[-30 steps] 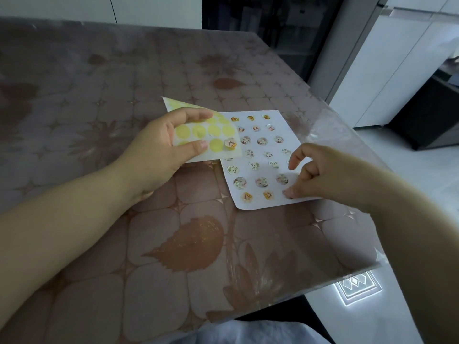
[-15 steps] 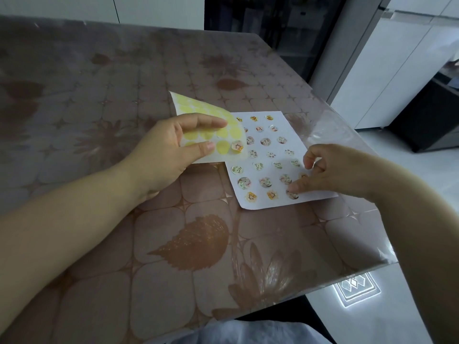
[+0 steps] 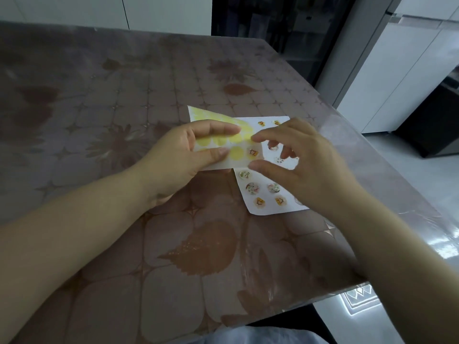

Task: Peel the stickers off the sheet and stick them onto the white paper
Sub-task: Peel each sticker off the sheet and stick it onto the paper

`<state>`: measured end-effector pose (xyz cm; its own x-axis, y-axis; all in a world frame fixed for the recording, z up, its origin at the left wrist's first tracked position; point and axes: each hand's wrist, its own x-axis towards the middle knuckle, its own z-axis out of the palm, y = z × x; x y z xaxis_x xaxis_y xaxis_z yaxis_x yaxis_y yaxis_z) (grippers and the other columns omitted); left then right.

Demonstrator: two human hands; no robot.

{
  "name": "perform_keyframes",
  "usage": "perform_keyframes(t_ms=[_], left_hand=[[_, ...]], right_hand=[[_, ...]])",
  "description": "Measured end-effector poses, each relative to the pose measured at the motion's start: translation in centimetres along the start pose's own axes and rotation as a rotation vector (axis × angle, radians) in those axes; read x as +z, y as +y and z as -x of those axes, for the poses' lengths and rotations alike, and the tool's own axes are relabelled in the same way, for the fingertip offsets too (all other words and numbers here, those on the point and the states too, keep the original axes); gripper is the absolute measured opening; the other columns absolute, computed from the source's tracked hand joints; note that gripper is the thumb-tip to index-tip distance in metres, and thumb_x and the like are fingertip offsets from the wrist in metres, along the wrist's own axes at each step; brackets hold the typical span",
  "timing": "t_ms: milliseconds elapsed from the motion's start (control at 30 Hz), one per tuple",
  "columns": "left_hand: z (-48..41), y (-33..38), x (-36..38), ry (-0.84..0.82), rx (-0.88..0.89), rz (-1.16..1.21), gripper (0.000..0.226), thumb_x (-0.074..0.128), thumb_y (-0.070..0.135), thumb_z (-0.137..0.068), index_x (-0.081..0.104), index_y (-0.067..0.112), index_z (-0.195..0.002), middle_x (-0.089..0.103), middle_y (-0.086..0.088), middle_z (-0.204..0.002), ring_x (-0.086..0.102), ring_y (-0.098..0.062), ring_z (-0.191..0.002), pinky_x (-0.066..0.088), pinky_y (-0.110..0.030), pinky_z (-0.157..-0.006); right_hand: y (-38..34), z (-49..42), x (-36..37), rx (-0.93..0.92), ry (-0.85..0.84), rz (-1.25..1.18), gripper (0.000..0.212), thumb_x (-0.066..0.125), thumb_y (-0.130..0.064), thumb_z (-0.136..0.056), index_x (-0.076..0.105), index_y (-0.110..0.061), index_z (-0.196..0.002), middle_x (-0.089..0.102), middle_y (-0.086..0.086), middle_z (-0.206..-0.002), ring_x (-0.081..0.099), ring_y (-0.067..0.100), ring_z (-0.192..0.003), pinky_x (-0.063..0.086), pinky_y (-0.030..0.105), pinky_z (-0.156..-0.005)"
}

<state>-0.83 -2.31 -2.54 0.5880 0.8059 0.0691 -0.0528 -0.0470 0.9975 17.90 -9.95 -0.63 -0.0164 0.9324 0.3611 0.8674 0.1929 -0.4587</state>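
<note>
1. Head view: the left hand pinches the yellow sticker sheet between thumb and fingers, at the middle of the worktop.
2. A lone sticker sits at the sheet's right end.
3. The right hand is spread, with thumb and forefinger apart on either side of that sticker. Whether they touch it is unclear.
4. The white paper lies flat to the right, partly under the sheet. The right hand hides its middle, and stuck stickers show at its near and far ends.

Your white paper lies on the bench near its right edge. The sticker sheet is just left of it, its right end overlapping the paper's left side. Your left hand holds the sheet, and your right hand is over the paper.
</note>
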Motion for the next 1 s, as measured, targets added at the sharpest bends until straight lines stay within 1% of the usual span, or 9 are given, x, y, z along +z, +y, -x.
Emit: perform_keyframes(t_ms=[133, 233, 367, 500, 600, 700, 800, 900, 1000], left_hand=[[-0.1, 0.0, 0.0, -0.01, -0.027, 0.049, 0.03, 0.062, 0.008, -0.08, 0.069, 0.02, -0.105, 0.072, -0.004, -0.11, 0.07, -0.015, -0.097, 0.057, -0.022, -0.079], [-0.2, -0.2, 0.0, -0.016, -0.017, 0.039, 0.029, 0.06, 0.002, -0.084, 0.069, 0.021, -0.106, 0.072, -0.005, -0.112, 0.07, -0.016, -0.099, 0.056, -0.023, -0.083], [-0.1, -0.2, 0.0, -0.013, 0.017, -0.044, 0.034, 0.06, 0.0, -0.087, 0.066, 0.021, -0.113, 0.068, 0.0, -0.119, 0.066, -0.013, -0.108, 0.052, -0.023, -0.093], [-0.2, -0.3, -0.2, 0.032, 0.075, -0.109, 0.052, 0.065, -0.001, -0.085, 0.055, 0.032, -0.124, 0.055, 0.016, -0.129, 0.056, -0.006, -0.12, 0.045, -0.025, -0.102], [-0.5, -0.4, -0.8, 0.081, 0.091, -0.077, 0.061, 0.068, 0.005, -0.075, 0.052, 0.037, -0.124, 0.055, 0.006, -0.131, 0.059, -0.011, -0.116, 0.049, -0.027, -0.098], [-0.6, -0.4, -1.2, 0.124, 0.082, -0.061, 0.064, 0.068, 0.005, -0.064, 0.056, 0.039, -0.117, 0.057, -0.005, -0.131, 0.062, -0.018, -0.113, 0.051, -0.031, -0.096], [-0.7, -0.6, -1.1, 0.148, 0.053, -0.107, 0.051, 0.071, 0.013, -0.065, 0.064, 0.036, -0.11, 0.059, 0.002, -0.129, 0.06, -0.015, -0.117, 0.049, -0.031, -0.098], [-0.8, -0.6, -1.2, 0.236, 0.035, -0.105, 0.018, 0.064, 0.029, -0.077, 0.074, 0.033, -0.092, 0.069, 0.007, -0.11, 0.061, -0.012, -0.11, 0.043, -0.032, -0.1], [-1.1, -0.5, -1.6, 0.366, 0.039, -0.108, 0.026, 0.054, 0.016, -0.092, 0.075, 0.032, -0.086, 0.069, 0.007, -0.094, 0.061, -0.012, -0.093, 0.047, -0.029, -0.088]], right_hand=[[0.0, -0.1, 1.1, -0.031, 0.177, -0.04, 0.02, 0.069, -0.034, -0.079, 0.07, -0.027, -0.098, 0.048, -0.021, -0.086, 0.049, -0.004, -0.068, 0.037, 0.008, -0.064], [0.0, -0.1, 1.0, -0.04, 0.219, -0.11, 0.008, 0.069, -0.022, -0.082, 0.072, -0.023, -0.089, 0.053, -0.019, -0.084, 0.05, 0.0, -0.068, 0.038, 0.006, -0.067], [-0.1, -0.2, 0.6, 0.109, 0.144, -0.297, 0.011, 0.065, -0.018, -0.085, 0.066, -0.026, -0.077, 0.065, -0.013, -0.075, 0.054, 0.002, -0.064, 0.043, 0.011, -0.064], [0.4, 0.1, -1.4, 0.256, 0.018, -0.462, 0.005, 0.066, -0.02, -0.084, 0.069, -0.022, -0.081, 0.072, -0.009, -0.071, 0.065, 0.004, -0.065, 0.05, 0.017, -0.066], [1.8, 1.3, -3.3, 0.323, -0.064, -0.439, 0.01, 0.072, -0.017, -0.076, 0.073, -0.027, -0.077, 0.074, -0.009, -0.074, 0.069, 0.006, -0.072, 0.054, 0.021, -0.075], [3.3, 2.6, -4.9, 0.402, -0.095, -0.375, 0.012, 0.075, -0.017, -0.072, 0.075, -0.028, -0.073, 0.074, -0.009, -0.073, 0.07, 0.007, -0.074, 0.053, 0.018, -0.08], [4.2, 3.7, -5.8, 0.438, -0.052, -0.344, 0.013, 0.072, -0.021, -0.072, 0.075, -0.033, -0.073, 0.074, -0.006, -0.071, 0.069, 0.008, -0.067, 0.054, 0.025, -0.078], [4.3, 4.2, -6.1, 0.443, -0.051, -0.356, 0.01, 0.066, -0.031, -0.07, 0.076, -0.03, -0.073, 0.074, -0.005, -0.073, 0.069, 0.014, -0.07, 0.055, 0.033, -0.077], [4.5, 4.3, -6.0, 0.453, -0.087, -0.356, 0.011, 0.066, -0.03, -0.075, 0.076, -0.028, -0.072, 0.074, -0.005, -0.073, 0.069, 0.015, -0.07, 0.053, 0.033, -0.077]])
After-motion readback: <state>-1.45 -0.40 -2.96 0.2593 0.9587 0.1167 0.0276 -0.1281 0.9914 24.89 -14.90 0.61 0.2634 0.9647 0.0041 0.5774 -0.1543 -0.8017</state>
